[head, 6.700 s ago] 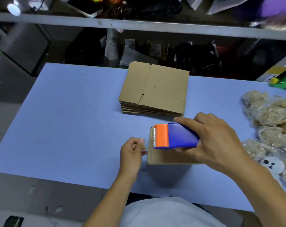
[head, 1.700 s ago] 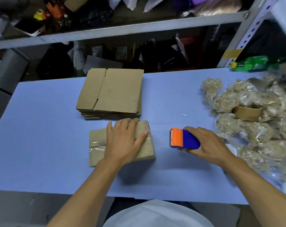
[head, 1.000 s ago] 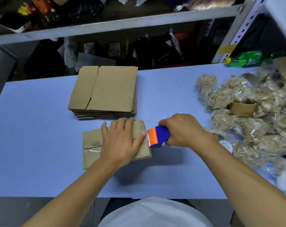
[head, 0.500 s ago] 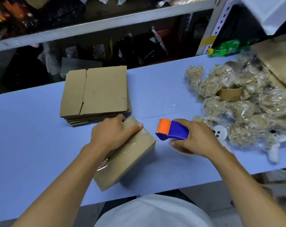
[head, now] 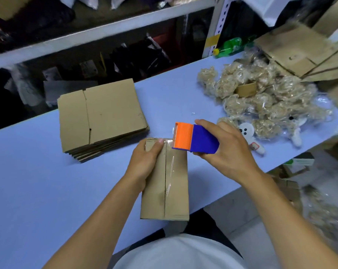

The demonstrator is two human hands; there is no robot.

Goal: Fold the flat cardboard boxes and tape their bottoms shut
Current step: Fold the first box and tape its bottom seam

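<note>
A folded cardboard box (head: 176,187) stands on the blue table (head: 38,181) with its taped bottom facing up; clear tape runs along the centre seam. My left hand (head: 145,162) grips the box's left side, thumb on the far end of the seam. My right hand (head: 228,150) holds the blue and orange tape dispenser (head: 193,140), its orange head at the box's far edge, right of the seam. A stack of flat cardboard boxes (head: 100,117) lies behind, to the left.
A heap of clear bags with tan filling (head: 261,98) and an empty tape core (head: 245,89) fill the table's right end. Flat cartons (head: 300,53) lean at the far right, beside a green bottle (head: 232,46). A small white toy (head: 246,131) lies near my right hand. Shelving stands behind.
The left hand has turned the box so its seam now runs away from me. The right hand has brought the dispenser to the box's far edge.
</note>
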